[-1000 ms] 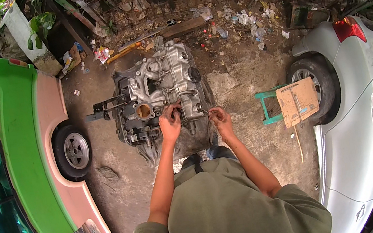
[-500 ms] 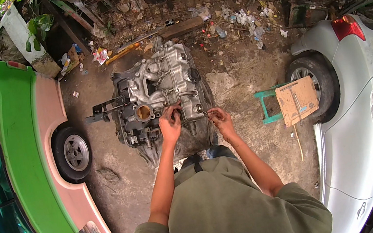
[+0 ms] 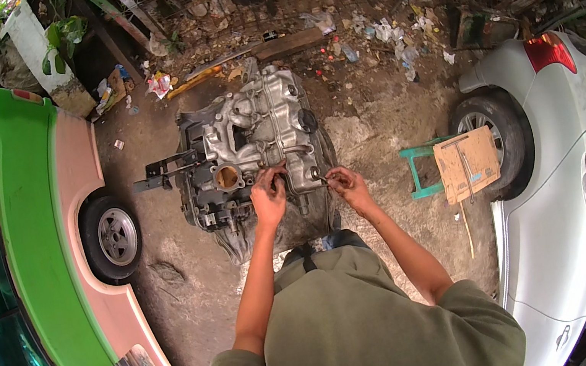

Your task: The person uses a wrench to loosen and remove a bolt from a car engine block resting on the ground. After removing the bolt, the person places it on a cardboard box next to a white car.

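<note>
A greasy car engine [image 3: 254, 137] stands in front of me, with a silver valve cover [image 3: 290, 134] along its right side. My left hand [image 3: 268, 192] rests at the near left edge of that cover, its index finger stretched along the metal and the thumb apart from it; nothing shows in its grasp. At the cover's near right corner, my right hand [image 3: 349, 187] pinches with thumb and fingertips. A thin dark piece seems to run from these fingertips toward a round fitting [image 3: 315, 174] on the cover; it is too small to name.
A green and pink vehicle [image 3: 44, 224] stands at the left and a silver car [image 3: 556, 201] at the right. Beside the silver car's wheel, a cardboard sheet [image 3: 467, 164] lies on a green stool [image 3: 421, 169]. Litter [image 3: 388, 31] and a wooden plank [image 3: 288, 44] lie beyond the engine.
My right hand has shifted very slightly, and the thin dark piece at its fingertips shows more clearly. The left hand stays at the cover's edge.
</note>
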Demonstrator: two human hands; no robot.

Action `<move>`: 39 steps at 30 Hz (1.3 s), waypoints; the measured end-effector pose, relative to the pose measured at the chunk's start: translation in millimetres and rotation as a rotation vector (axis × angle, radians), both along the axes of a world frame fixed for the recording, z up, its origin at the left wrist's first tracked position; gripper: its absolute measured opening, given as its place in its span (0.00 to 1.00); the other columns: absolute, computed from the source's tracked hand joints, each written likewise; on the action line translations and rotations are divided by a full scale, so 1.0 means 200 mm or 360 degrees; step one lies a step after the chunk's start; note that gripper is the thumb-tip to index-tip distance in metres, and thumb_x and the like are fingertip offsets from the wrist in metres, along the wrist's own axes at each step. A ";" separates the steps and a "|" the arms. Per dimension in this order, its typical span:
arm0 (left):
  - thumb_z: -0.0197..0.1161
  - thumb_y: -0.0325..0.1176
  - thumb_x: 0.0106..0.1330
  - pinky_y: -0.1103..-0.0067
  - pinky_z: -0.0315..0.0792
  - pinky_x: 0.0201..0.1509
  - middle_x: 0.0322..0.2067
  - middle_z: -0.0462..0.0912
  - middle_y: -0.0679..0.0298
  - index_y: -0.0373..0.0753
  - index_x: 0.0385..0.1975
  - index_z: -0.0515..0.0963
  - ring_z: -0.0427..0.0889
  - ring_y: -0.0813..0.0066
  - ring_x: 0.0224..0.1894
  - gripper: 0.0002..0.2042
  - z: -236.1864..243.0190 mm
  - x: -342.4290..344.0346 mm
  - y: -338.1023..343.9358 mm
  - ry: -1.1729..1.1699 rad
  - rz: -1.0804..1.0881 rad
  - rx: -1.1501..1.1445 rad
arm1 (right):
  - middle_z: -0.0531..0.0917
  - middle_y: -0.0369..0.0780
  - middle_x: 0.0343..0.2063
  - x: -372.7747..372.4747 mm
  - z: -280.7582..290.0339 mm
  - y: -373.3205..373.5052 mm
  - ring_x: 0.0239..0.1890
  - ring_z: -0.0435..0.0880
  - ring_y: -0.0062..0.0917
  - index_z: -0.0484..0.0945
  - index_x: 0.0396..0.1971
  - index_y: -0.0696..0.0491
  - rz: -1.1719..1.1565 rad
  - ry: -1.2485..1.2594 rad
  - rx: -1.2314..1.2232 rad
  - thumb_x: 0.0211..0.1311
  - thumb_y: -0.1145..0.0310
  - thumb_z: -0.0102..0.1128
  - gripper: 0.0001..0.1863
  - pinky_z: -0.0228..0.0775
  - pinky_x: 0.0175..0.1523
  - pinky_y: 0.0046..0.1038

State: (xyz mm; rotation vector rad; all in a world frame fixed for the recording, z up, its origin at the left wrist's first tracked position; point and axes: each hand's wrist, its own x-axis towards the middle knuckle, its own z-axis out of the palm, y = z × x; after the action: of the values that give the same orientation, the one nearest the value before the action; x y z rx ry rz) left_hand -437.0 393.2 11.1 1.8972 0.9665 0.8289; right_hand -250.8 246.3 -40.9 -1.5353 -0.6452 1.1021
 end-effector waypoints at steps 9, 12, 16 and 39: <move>0.55 0.19 0.68 0.76 0.66 0.23 0.40 0.86 0.61 0.39 0.45 0.84 0.75 0.73 0.23 0.13 -0.05 0.00 0.01 -0.0075 -0.0009 0.0147 | 0.82 0.38 0.32 0.26 0.04 0.23 0.38 0.83 0.23 0.78 0.37 0.59 0.0425 -0.0524 0.0126 0.59 0.90 0.56 0.10 0.74 0.47 0.31; 0.55 0.19 0.68 0.77 0.65 0.22 0.40 0.86 0.62 0.40 0.44 0.85 0.74 0.73 0.22 0.13 -0.06 0.00 0.00 -0.0086 0.0011 0.0154 | 0.83 0.40 0.34 0.31 0.14 0.30 0.40 0.84 0.26 0.78 0.37 0.61 0.0586 -0.0541 0.0083 0.57 0.92 0.54 0.12 0.76 0.49 0.34; 0.55 0.20 0.67 0.77 0.65 0.22 0.40 0.86 0.61 0.40 0.43 0.85 0.73 0.74 0.20 0.12 -0.06 0.01 0.00 -0.0090 0.0042 0.0080 | 0.83 0.40 0.35 0.34 0.18 0.31 0.42 0.84 0.28 0.79 0.38 0.61 0.0681 -0.0552 0.0213 0.55 0.93 0.53 0.15 0.76 0.49 0.34; 0.57 0.19 0.63 0.75 0.67 0.23 0.39 0.88 0.60 0.37 0.38 0.83 0.75 0.71 0.22 0.09 -0.03 0.01 -0.01 -0.0021 0.0064 0.0197 | 0.81 0.31 0.35 -0.11 0.02 -0.05 0.36 0.77 0.15 0.76 0.44 0.50 -0.0299 0.0143 0.0096 0.69 0.70 0.59 0.07 0.64 0.35 0.22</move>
State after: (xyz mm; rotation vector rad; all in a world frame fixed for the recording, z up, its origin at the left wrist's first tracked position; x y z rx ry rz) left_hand -434.6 392.0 5.2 1.9798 0.9678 0.9430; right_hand -272.7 236.3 -37.5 -1.4547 -0.4592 0.9940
